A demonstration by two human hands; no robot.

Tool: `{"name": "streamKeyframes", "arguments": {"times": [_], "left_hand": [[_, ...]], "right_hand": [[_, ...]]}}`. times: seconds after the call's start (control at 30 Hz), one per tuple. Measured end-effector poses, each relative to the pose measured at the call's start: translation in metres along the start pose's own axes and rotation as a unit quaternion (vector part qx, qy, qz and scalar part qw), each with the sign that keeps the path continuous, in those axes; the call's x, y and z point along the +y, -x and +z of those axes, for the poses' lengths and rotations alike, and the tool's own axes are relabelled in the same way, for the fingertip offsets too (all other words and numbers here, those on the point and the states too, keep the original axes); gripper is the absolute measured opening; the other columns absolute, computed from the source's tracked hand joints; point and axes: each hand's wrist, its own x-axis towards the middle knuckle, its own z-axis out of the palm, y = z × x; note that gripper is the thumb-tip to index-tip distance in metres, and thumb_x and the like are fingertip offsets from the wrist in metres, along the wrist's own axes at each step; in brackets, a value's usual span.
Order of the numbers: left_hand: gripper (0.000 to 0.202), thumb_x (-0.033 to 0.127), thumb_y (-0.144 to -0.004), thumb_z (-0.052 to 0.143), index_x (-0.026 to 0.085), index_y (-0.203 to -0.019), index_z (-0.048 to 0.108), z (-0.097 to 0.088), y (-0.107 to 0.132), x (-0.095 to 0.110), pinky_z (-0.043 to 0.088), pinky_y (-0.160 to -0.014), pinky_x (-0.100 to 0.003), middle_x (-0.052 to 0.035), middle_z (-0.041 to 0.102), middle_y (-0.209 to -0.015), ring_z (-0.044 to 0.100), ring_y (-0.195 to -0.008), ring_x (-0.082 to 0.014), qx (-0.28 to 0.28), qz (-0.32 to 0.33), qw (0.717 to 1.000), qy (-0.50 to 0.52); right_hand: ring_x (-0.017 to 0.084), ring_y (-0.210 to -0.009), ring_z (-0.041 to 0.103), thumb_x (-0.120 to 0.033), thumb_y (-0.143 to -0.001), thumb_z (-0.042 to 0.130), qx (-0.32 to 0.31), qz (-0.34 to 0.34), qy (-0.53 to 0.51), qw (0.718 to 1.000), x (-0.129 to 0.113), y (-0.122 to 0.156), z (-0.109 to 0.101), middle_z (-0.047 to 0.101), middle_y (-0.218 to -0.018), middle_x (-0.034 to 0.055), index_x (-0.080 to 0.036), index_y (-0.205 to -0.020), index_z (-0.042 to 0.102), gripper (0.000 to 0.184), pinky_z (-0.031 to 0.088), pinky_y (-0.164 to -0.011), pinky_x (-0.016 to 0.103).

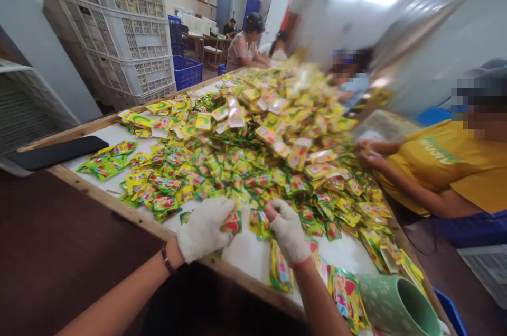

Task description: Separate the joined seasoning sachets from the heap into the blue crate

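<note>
My left hand (206,229), in a white knitted glove, is closed around a small yellow-green candy packet (233,221) with a red print. Just right of it, my right hand (290,231) wears a similar glove that leaves a fingertip bare. Its fingers are curled against another small packet (258,223), apparently pinching its edge. Beyond both hands spreads a large heap of the same small packets (237,167). Larger bright packets (280,267) lie under and beside my right wrist.
A green mug (400,304) lies tipped or leans at the near right corner. A black phone (59,152) rests at the left on the wooden table rim (106,198). White crates (134,35) are stacked at left. A co-worker in a yellow shirt (447,161) handles packets; others sit farther back.
</note>
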Motion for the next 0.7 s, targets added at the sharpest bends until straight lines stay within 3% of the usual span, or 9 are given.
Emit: {"name": "streamKeyframes", "arguments": {"times": [0.13,0.3,0.4,0.5,0.6,0.7], "left_hand": [[0.039,0.028,-0.069,0.061,0.015,-0.105,0.060,-0.001,0.000,0.005,0.049,-0.084,-0.038,-0.0103,0.065,-0.100,0.060,-0.092,-0.0263,0.000,0.021,0.999,0.040],[0.042,0.023,-0.067,0.061,0.015,-0.109,0.059,-0.002,-0.002,0.007,0.049,-0.084,-0.042,-0.0117,0.066,-0.102,0.061,-0.094,-0.0289,-0.016,0.010,1.000,0.001],[0.046,0.021,-0.067,0.060,0.015,-0.113,0.058,-0.001,-0.004,0.007,0.048,-0.086,-0.044,-0.0124,0.065,-0.106,0.060,-0.097,-0.0299,-0.014,0.023,1.000,-0.010],[0.041,0.021,-0.066,0.060,0.015,-0.107,0.060,-0.001,-0.004,0.007,0.048,-0.085,-0.042,-0.0116,0.065,-0.104,0.060,-0.095,-0.0290,-0.016,0.065,0.998,0.016],[0.037,0.022,-0.064,0.062,0.015,-0.100,0.060,-0.001,-0.004,0.010,0.049,-0.083,-0.040,-0.0109,0.065,-0.100,0.060,-0.091,-0.0277,-0.027,0.082,0.995,0.041],[0.032,0.027,-0.068,0.061,0.016,-0.098,0.059,0.002,-0.004,0.016,0.049,-0.080,-0.038,-0.0104,0.065,-0.098,0.061,-0.089,-0.0266,-0.027,0.060,0.996,0.058]], "right_hand": [[0.010,-0.052,0.038,-0.050,-0.076,0.059,0.003,-0.045,0.105,0.993,0.003,-0.001,0.000,0.044,-0.057,-0.0044,-0.019,-0.072,0.054,0.032,0.032,-0.048,0.021],[0.010,-0.055,0.039,-0.047,-0.079,0.054,0.014,-0.058,0.124,0.991,0.000,0.002,-0.005,0.044,-0.059,-0.0040,-0.019,-0.071,0.053,0.029,0.033,-0.050,0.021],[0.009,-0.051,0.035,-0.047,-0.079,0.054,-0.034,-0.020,0.123,0.992,-0.002,0.001,-0.008,0.040,-0.056,-0.0054,-0.019,-0.069,0.051,0.030,0.028,-0.046,0.021],[0.010,-0.055,0.038,-0.043,-0.078,0.056,-0.073,-0.041,0.173,0.981,0.001,-0.002,-0.010,0.042,-0.057,-0.0045,-0.019,-0.066,0.052,0.027,0.030,-0.050,0.021],[0.011,-0.059,0.042,-0.041,-0.082,0.053,-0.048,-0.080,0.203,0.975,0.005,-0.001,-0.004,0.044,-0.060,-0.0035,-0.019,-0.067,0.052,0.027,0.034,-0.054,0.022],[0.012,-0.057,0.043,-0.039,-0.086,0.049,0.008,-0.136,0.260,0.956,0.008,0.006,0.008,0.046,-0.061,-0.0027,-0.020,-0.069,0.051,0.026,0.035,-0.055,0.023]]}}
